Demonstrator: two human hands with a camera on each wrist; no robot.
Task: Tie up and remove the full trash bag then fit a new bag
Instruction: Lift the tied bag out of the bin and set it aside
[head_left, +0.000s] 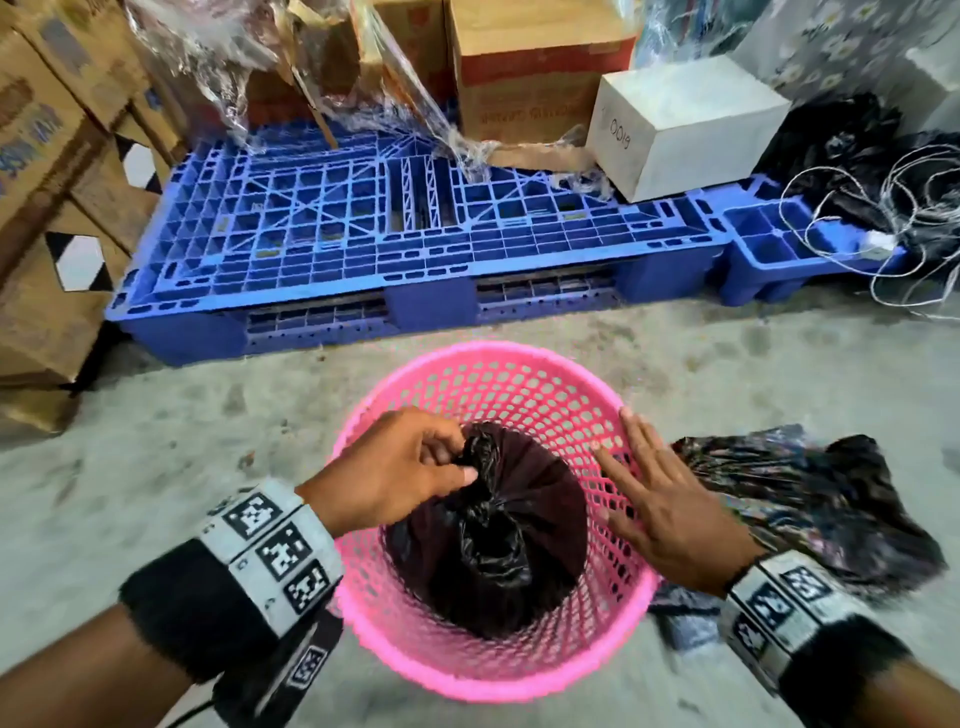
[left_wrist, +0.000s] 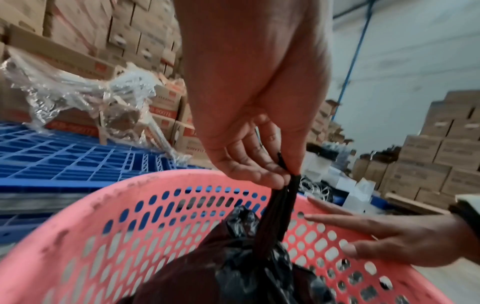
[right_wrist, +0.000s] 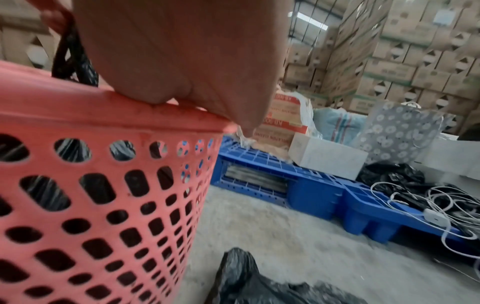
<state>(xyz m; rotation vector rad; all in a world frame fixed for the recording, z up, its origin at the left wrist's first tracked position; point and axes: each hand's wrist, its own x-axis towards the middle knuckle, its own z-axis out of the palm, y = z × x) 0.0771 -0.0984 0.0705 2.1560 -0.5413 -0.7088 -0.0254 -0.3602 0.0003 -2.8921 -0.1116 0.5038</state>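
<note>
A pink perforated basket (head_left: 519, 374) stands on the concrete floor and holds a tied black trash bag (head_left: 498, 551). My left hand (head_left: 395, 467) pinches the bag's twisted top (left_wrist: 283, 197) between thumb and fingers above the basket (left_wrist: 103, 236). My right hand (head_left: 660, 499) lies with straight fingers over the basket's right rim, its fingers (left_wrist: 363, 226) against the inner wall. In the right wrist view the palm (right_wrist: 182, 61) rests on the rim (right_wrist: 103, 107). A loose black bag (head_left: 810, 499) lies on the floor right of the basket.
A blue plastic pallet (head_left: 363, 244) lies just beyond the basket, with cardboard boxes (head_left: 535, 67), a white box (head_left: 685, 124) and torn clear wrap on it. More boxes (head_left: 47, 208) stack at the left. Black bags and tangled white cable (head_left: 883, 208) sit at the far right.
</note>
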